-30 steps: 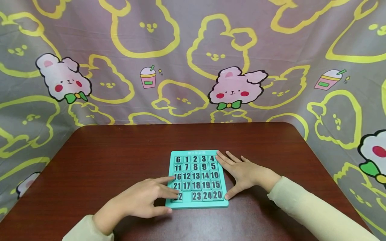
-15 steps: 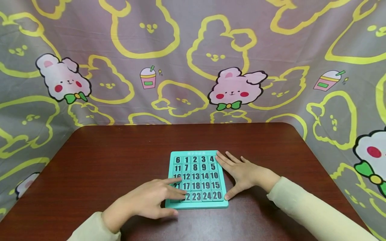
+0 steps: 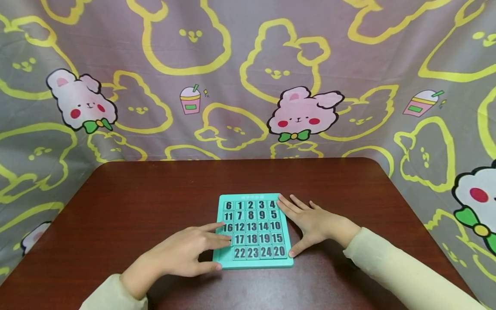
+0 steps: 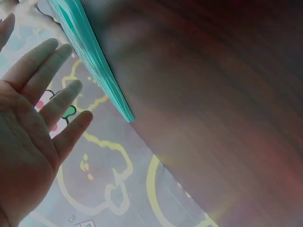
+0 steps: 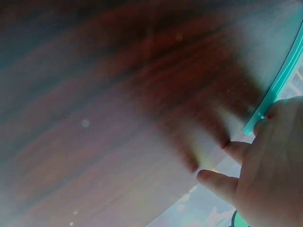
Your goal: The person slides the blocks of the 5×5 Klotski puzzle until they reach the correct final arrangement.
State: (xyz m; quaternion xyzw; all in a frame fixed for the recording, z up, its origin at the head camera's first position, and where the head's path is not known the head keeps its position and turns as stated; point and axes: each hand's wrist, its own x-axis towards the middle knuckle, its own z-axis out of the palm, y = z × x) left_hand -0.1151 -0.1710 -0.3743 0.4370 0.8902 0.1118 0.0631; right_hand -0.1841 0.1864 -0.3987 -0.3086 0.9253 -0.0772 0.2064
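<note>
A turquoise sliding number puzzle point(image 3: 253, 263) lies flat on the table, its numbered tiles in rows. My left hand point(image 3: 182, 252) reaches over its left side with fingers extended. One fingertip lies on the tile below 16, hiding most of its number; the thumb is at the lower left corner. Bottom row: an empty slot point(image 3: 226, 253) at the left, then tile 22 point(image 3: 240, 252). My right hand point(image 3: 315, 224) is spread along the right edge, fingertips at the upper corner and thumb at the lower one. Both wrist views show the puzzle's side edge point(image 4: 102, 71) near the fingers.
The dark red-brown wooden table point(image 3: 155, 189) extends around the puzzle. A grey curtain point(image 3: 232, 51) with yellow outlines and cartoon rabbits hangs behind the table and along both sides.
Tile 22 has slid right from the bottom left corner into the former gap, which now lies at that corner. My left hand went right with it, then back left. The right hand stayed put.
</note>
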